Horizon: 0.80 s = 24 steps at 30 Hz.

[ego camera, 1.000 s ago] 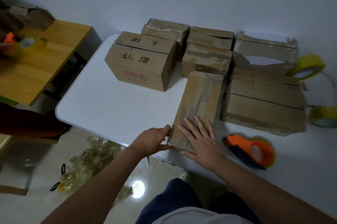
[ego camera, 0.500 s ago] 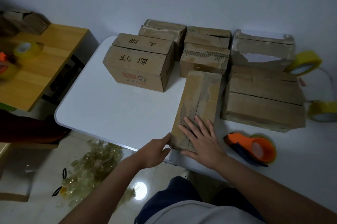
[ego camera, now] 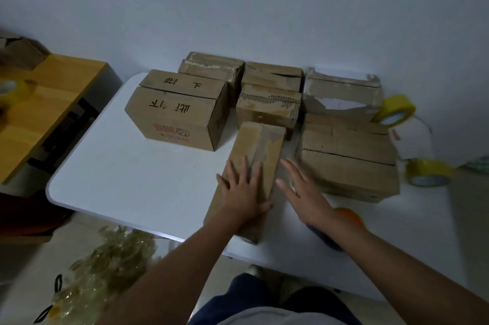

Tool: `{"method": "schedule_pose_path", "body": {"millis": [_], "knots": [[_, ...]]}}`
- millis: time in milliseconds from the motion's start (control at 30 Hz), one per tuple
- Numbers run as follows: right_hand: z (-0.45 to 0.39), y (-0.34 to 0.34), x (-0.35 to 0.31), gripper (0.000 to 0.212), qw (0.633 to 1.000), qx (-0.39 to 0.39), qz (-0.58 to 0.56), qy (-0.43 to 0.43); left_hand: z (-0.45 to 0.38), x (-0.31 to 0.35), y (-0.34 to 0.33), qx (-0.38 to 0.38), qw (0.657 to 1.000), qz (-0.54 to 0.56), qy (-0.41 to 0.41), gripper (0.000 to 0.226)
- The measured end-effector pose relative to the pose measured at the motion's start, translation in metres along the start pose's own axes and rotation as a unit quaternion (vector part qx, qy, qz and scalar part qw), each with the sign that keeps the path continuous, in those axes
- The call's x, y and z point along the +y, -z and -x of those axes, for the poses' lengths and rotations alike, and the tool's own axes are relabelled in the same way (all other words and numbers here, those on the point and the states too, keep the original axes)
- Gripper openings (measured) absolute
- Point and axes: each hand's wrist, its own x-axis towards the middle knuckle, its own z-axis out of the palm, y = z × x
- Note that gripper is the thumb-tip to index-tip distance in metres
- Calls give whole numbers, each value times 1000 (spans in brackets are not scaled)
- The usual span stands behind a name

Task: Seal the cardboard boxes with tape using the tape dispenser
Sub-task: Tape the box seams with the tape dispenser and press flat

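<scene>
Cardboard long box [ego camera: 254, 166]: left hand [ego camera: 243, 192] now flat on top; right hand [ego camera: 304, 192] lifted off, open, empty; orange tape dispenser [ego camera: 349, 215] next, likely

Seven cardboard boxes [ego camera: 254, 155] sit on the white tabletop [ego camera: 132, 179]. Two yellow tape rolls [ego camera: 394, 110] lie at its right, and a third [ego camera: 16, 89] lies on the wooden tabletop [ego camera: 53, 102]. One orange dispenser [ego camera: 349, 215] shows. Two hands [ego camera: 244, 189] are in view.
</scene>
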Motion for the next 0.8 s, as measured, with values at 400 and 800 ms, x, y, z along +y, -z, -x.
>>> {"method": "schedule_pose_path", "body": {"millis": [400, 800], "knots": [[-1, -11, -10, 62, 993, -94, -74, -17, 46, -47, 27, 69, 989, 63, 116, 52], [-10, 15, 12, 49, 984, -95, 130, 78, 82, -108, -10, 69, 981, 7, 179, 67]]}}
